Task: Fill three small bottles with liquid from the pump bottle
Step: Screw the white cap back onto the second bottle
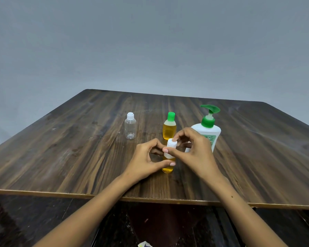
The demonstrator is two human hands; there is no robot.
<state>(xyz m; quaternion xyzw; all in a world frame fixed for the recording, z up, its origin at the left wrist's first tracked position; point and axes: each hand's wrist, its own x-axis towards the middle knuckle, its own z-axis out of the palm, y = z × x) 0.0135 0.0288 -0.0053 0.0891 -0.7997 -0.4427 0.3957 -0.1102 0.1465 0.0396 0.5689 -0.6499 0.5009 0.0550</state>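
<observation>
Left hand (146,160) grips the filled bottle (168,162) steady on the desk (61,148); right hand (194,148) fingers pinch its cap (172,142), probably tightening; empty bottle (130,128) waits at ten o'clock.

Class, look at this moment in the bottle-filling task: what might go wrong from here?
1. The held bottle stands upright, full of yellow liquid; if the left hand loosens its grip while the right hand works the white cap, it may tip and spill.
2. The green-capped bottle and pump bottle stand close behind; either hand could knock them.
</observation>
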